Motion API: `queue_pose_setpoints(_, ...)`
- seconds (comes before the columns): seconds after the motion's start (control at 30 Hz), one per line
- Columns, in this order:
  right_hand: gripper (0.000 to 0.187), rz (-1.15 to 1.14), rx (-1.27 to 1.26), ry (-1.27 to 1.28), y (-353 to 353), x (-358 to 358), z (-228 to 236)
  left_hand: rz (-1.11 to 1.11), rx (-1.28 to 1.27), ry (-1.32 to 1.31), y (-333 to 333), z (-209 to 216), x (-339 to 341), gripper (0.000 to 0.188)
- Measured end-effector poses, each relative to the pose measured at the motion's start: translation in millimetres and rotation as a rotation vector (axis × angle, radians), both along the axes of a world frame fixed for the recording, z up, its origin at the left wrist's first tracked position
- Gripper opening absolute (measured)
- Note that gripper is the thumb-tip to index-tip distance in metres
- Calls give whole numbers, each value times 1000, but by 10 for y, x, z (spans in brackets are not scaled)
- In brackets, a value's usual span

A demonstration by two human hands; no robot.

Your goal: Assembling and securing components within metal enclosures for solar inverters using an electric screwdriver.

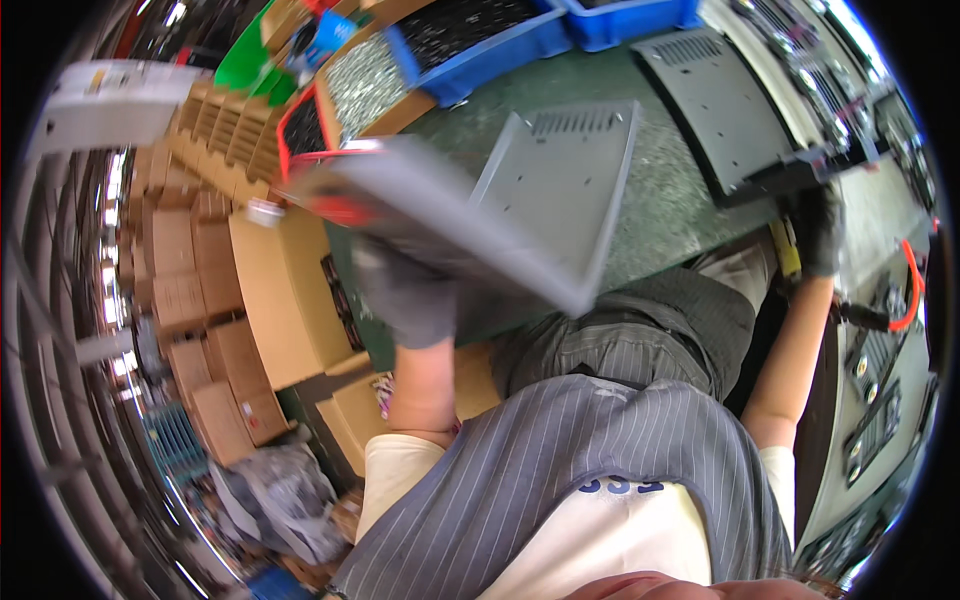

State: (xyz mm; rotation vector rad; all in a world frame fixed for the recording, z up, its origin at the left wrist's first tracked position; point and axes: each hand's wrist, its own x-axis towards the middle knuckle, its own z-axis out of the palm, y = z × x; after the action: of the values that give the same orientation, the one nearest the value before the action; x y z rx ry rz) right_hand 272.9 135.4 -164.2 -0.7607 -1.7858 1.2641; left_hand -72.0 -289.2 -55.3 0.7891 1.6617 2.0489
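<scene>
My left hand (pixel 410 290), in a dark glove, grips a grey metal panel (pixel 480 225) with a bent edge. This panel is tilted above the bench and smeared by motion. Behind it a grey metal tray (pixel 562 160) with a row of slots lies on the green bench top. On the right, my right hand (pixel 818 230) in a black glove is at the near end of a dark slotted metal panel (pixel 722 105). Its fingers merge with dark parts there, so its grip is hidden. Beside that hand shows a yellow cylindrical piece (pixel 785 250).
Blue bins (pixel 500 55) of black small parts and a box of silvery small parts (pixel 368 85) line the bench's far side. An open cardboard box (pixel 285 300) stands left. At right, an orange-red hose (pixel 915 285) hangs by a surface (pixel 850 400) bearing several assemblies.
</scene>
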Motion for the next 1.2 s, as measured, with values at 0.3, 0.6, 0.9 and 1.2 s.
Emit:
queue_pose_setpoints(0.3,51,-204,-115,128,-531,-196,654,-367,636,-1115,-977,-360,-312,75)
queue_pose_setpoints(0.6,41,158,328,-253,-1200,-1401,2411,733,-255,905,-659,870,85,39)
queue_pose_setpoints(0.9,27,352,809,-516,-1511,-2275,2075,35,-658,1332,109,951,169,32)
queue_pose_setpoints(1.2,41,-825,449,-167,360,-1161,1740,-2,-703,1221,152,937,147,30)
